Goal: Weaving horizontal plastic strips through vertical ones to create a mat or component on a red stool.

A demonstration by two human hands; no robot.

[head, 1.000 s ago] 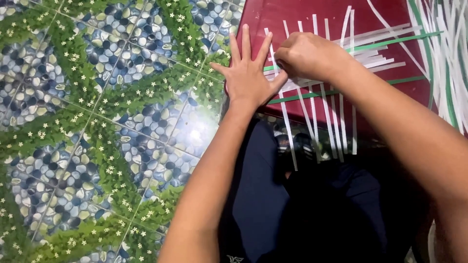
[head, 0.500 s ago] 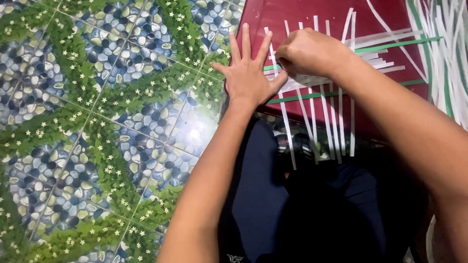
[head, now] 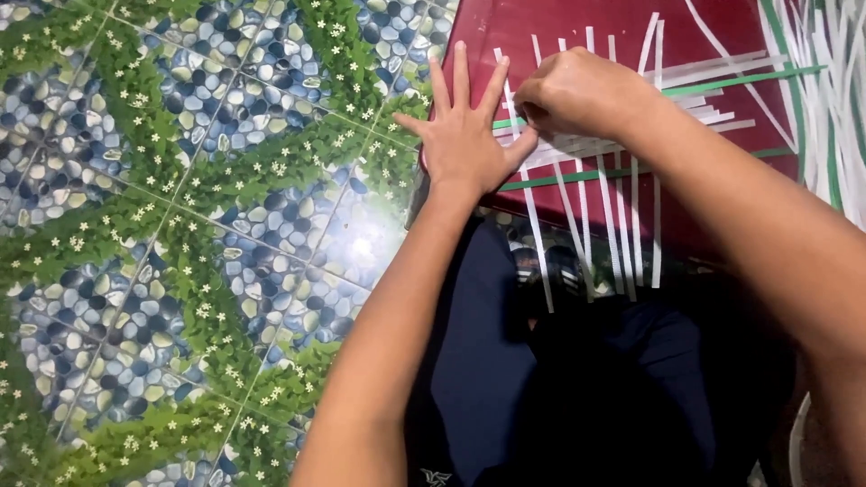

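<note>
- My left hand (head: 465,135) lies flat and open, fingers spread, pressing the weave (head: 577,149) down on the red board (head: 713,27). It grips nothing; it only pins.
- My right hand (head: 577,90) is curled nearly shut, fingertips pinched at a white strip (head: 622,144) where the crosswise strips meet the upright ones. How much of the strip is between my fingers I cannot tell; the knuckles hide it.
- The weave sits on the board's near half, resting against my lap, with the long white strips (head: 586,243) hanging off the near edge over my dark trousers (head: 505,361).
- If my left palm lifts or slides, I judge the crossings will spring loose, since nothing else holds them.
- A hard tug with the right could crease or tear the thin strip, or drag its neighbours askew.
- The green strips (head: 749,79) lie just beside the white ones; I could thread over the wrong one and break the pattern.
- The loose pile (head: 830,81) at the board's right edge is near my forearm and could snag or get swept onto the tiled floor (head: 180,225).
- The board tilts on my knees; a shift could slide everything.
</note>
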